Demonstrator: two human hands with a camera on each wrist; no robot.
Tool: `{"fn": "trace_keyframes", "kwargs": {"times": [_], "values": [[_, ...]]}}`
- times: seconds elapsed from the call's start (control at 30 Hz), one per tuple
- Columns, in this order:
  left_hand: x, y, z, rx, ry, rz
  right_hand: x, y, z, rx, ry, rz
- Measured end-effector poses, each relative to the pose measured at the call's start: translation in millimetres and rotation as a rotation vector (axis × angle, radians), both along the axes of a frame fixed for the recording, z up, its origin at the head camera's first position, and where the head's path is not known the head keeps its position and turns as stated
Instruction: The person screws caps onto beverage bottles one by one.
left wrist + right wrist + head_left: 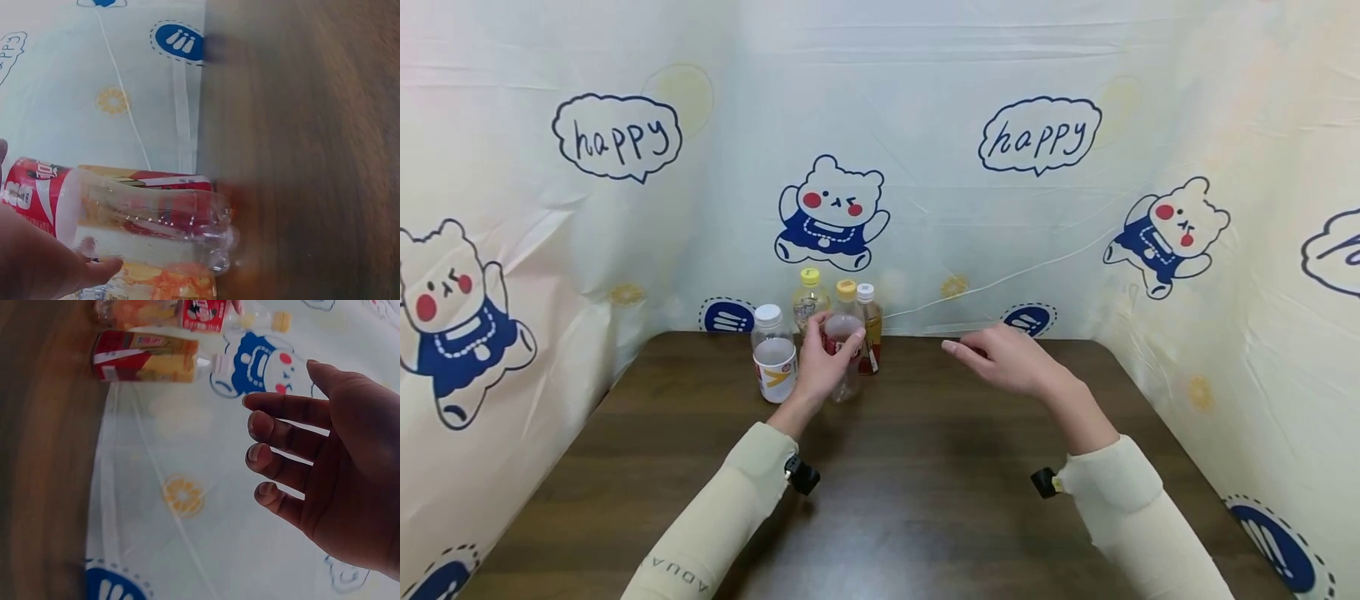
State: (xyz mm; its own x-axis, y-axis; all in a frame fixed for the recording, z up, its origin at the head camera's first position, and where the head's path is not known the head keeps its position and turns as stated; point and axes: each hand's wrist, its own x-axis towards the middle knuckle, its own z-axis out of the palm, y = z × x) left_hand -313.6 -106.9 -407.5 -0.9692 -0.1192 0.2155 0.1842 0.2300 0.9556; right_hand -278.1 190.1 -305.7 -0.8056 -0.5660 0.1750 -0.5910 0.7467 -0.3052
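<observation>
My left hand [822, 360] grips a clear plastic bottle [847, 388] with a red label and an orange-yellow cap. In the left wrist view the bottle's clear lower part [150, 209] shows below the red label, and the thumb lies along its side. Right behind it stands a tea-coloured bottle [873, 323] with a white cap and a red and yellow label. To the left are a yellow-capped bottle [809, 293] and a wide white-capped bottle [775, 365]. Over the table's right side, my right hand [1011, 360] holds nothing, its fingers loosely bent and apart in the right wrist view.
The dark wooden table [880, 517] reaches back to a pale curtain [925, 100] printed with bears and "happy" bubbles. The bottles stand close together near the table's back edge. A thin white line [1000, 287] runs across the curtain.
</observation>
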Motion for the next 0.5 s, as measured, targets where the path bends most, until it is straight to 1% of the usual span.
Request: {"fn": "trace_keyframes", "kwargs": {"times": [0.13,0.2,0.3,0.37,0.43,0.5], "values": [[1.6,-3.3,-1.0,-0.062,-0.029,0.021,5.0,16,-10.2,-0.014,-0.043,-0.067],[2.2,-4.5,-0.5,-0.094,-0.025,0.023,7.3,23,-13.6,-0.021,-0.052,-0.084],[7.7,-5.6,2.4,-0.160,-0.004,0.018,11.4,33,-17.6,-0.014,-0.046,-0.082],[13.9,-5.9,4.8,-0.203,0.015,0.009,15.0,39,-20.8,0.008,-0.041,-0.077],[23.8,-6.5,8.6,-0.250,0.031,0.005,19.7,43,-25.0,0.034,-0.030,-0.073],[35.3,-7.9,12.1,-0.300,0.052,-0.003,25.0,47,-31.5,0.071,0.020,-0.078]]}}
